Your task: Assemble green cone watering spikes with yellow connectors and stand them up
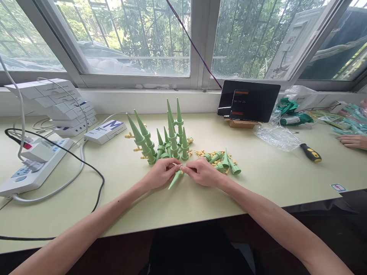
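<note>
Both my hands meet over the front middle of the table. My left hand (163, 172) is closed at the wide end of a green plastic spike (174, 181), whose tip points down towards me. Close beside it, my right hand (202, 171) has its fingertips pinched at the same end; a speck of yellow shows there, but what they grip is hidden. Behind my left hand stand several stacked green spikes (172, 141), some with yellow valves (129, 135) sticking out sideways. By my right hand lies a loose pile of green spikes (225, 160) and small yellow pieces (200, 154).
A power strip (37, 164) with cables and stacked white boxes (63, 103) occupy the left. At the back right, a tablet (258, 100) and a phone showing a timer (239, 104) lean upright. A screwdriver (311, 152), plastic bags (278, 137) and another person's hand (354, 141) are farther right.
</note>
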`<state>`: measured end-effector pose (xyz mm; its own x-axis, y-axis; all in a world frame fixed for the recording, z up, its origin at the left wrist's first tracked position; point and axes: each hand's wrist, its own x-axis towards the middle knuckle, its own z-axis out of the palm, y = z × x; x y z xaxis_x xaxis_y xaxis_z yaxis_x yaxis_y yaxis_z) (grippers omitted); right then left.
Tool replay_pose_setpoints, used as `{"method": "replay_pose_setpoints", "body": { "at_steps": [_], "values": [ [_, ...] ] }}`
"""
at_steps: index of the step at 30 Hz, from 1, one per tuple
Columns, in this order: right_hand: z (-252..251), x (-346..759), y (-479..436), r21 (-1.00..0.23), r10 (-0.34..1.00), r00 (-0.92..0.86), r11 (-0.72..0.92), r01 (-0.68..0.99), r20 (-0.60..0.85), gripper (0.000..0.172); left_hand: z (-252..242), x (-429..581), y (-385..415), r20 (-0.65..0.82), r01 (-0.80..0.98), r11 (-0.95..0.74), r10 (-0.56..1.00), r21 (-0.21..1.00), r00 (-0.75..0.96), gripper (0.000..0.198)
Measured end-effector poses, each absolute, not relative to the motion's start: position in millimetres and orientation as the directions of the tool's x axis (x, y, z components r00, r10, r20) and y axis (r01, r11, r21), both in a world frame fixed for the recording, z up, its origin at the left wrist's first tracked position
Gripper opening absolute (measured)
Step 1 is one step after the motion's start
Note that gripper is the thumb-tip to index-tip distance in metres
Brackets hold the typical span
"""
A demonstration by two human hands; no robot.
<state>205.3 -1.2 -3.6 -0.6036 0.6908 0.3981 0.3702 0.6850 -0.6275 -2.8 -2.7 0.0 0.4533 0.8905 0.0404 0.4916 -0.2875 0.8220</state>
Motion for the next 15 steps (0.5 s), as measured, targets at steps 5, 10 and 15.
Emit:
{"method": "replay_pose_setpoints", "body": {
  "at_steps": [5,10,15],
  "values": [
    [-3.0,206.0,-1.5,-0.605,0.681,-0.621,0.696,0.386,0.388,0.042,1.0,-2.9,-3.0,0.030,0.488,-0.277,0.890,0.828,0.454,0.033],
    [-3.7,206.3,-1.3,-0.567,0.703,-0.626,0.683,0.461,0.337,0.036,2.4,-2.0,-3.7,0.081,0.535,-0.315,0.907,0.784,0.414,0.031],
    [-4.5,206.8,0.1,-0.586,0.728,-0.601,0.656,0.474,0.329,0.023,1.6,-2.3,-4.1,0.175,0.599,-0.388,0.907,0.701,0.384,0.029]
  ]
}}
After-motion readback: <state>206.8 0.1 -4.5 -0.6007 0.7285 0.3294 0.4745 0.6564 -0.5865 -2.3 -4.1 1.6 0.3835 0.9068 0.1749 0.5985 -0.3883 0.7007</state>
